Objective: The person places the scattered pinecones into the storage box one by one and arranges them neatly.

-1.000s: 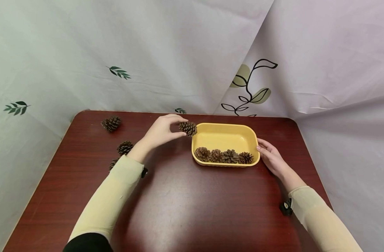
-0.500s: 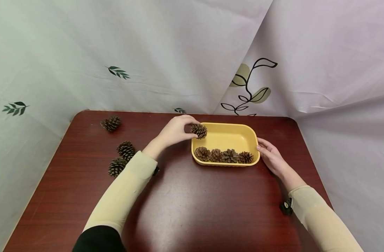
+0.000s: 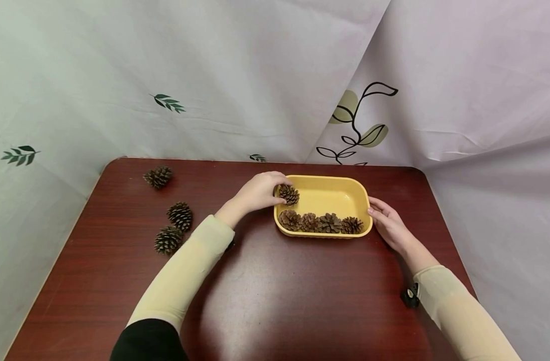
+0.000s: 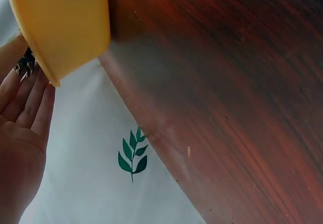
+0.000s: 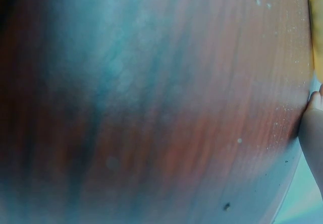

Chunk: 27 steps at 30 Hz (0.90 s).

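My left hand pinches a brown pine cone between thumb and fingers, inside the left end of a yellow rectangular tub. Along the tub's near side sits a row of several pine cones. In the left wrist view, my left hand is at the rim of the tub, and only a dark bit of the pine cone shows. My right hand rests against the tub's right end, fingers along the outer wall and thumb at the rim. The right wrist view catches only part of that hand.
On the left of the dark red table lie three loose pine cones: one near the back corner, and two close together, the upper one and the lower one. A pale curtain with leaf prints hangs behind.
My left hand has carried its pine cone rightward over the tub's left rim and lowered it inside. The right hand and the tub have stayed in place.
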{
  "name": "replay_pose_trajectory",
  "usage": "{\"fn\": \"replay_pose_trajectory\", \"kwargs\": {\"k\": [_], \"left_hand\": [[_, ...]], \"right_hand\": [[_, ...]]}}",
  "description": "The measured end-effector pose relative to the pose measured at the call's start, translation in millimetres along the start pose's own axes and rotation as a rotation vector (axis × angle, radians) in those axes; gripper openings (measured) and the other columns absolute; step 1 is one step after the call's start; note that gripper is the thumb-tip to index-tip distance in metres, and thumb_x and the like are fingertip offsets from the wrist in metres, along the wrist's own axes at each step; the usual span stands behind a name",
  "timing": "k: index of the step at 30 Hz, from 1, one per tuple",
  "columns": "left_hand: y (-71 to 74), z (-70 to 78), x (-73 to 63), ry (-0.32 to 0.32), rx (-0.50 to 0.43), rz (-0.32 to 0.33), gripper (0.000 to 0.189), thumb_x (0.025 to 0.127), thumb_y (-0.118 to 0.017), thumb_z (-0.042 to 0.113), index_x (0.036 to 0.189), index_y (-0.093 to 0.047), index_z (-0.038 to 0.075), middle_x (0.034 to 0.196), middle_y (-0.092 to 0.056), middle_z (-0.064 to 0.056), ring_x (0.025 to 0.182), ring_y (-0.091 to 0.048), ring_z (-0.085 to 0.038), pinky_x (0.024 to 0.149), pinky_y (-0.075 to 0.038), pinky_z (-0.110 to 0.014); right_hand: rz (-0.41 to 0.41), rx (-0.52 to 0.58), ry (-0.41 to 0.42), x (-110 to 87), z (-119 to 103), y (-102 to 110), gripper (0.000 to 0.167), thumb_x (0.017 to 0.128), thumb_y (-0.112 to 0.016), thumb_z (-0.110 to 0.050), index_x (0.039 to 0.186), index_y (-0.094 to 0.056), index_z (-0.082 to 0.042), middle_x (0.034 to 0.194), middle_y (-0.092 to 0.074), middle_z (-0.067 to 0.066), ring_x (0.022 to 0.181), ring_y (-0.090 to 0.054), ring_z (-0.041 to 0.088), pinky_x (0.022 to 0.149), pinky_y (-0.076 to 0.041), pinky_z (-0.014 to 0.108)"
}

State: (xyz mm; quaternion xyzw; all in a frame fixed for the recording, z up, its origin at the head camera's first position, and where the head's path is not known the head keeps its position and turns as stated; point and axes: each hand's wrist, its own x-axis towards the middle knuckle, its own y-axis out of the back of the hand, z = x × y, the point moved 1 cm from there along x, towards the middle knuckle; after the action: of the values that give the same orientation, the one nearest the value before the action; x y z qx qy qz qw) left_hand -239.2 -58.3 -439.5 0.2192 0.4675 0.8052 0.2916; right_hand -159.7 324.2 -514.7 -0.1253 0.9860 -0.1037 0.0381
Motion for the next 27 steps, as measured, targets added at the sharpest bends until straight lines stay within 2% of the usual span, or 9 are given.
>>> {"fn": "replay_pose_trajectory", "kwargs": {"k": [8, 15, 27], "left_hand": [[-1.8, 3.2, 3.7, -0.048, 0.038, -0.041, 0.046, 0.09, -0.085, 0.014, 0.134, -0.072, 0.004, 0.14, -0.07, -0.013, 0.137, -0.063, -0.029, 0.123, -0.046, -0.042], [-7.3, 5.5, 9.4, -0.092, 0.117, -0.109, 0.047, 0.091, -0.084, 0.013, 0.135, -0.071, 0.004, 0.142, -0.069, -0.012, 0.137, -0.063, -0.029, 0.123, -0.047, -0.041], [-9.0, 4.8, 12.4, -0.103, 0.155, -0.104, 0.044, 0.091, -0.084, 0.014, 0.133, -0.073, 0.007, 0.141, -0.07, -0.011, 0.137, -0.063, -0.028, 0.123, -0.047, -0.041]], "right_hand": [[0.014, 0.0, -0.005, 0.0, -1.0, -1.5, 0.035, 0.111, -0.043, 0.001, 0.135, -0.059, -0.018, 0.131, -0.069, -0.012, 0.12, -0.064, 0.0, 0.102, -0.051, 0.012], [0.004, 0.015, -0.009, -0.5, -0.4, -1.7, 0.033, 0.111, -0.043, 0.0, 0.137, -0.058, -0.015, 0.13, -0.07, -0.011, 0.12, -0.065, 0.0, 0.101, -0.051, 0.012], [0.01, 0.006, -0.012, 0.2, 0.1, -1.0, 0.033, 0.111, -0.044, 0.0, 0.137, -0.058, -0.015, 0.132, -0.069, -0.012, 0.121, -0.064, 0.0, 0.102, -0.051, 0.012]]}}
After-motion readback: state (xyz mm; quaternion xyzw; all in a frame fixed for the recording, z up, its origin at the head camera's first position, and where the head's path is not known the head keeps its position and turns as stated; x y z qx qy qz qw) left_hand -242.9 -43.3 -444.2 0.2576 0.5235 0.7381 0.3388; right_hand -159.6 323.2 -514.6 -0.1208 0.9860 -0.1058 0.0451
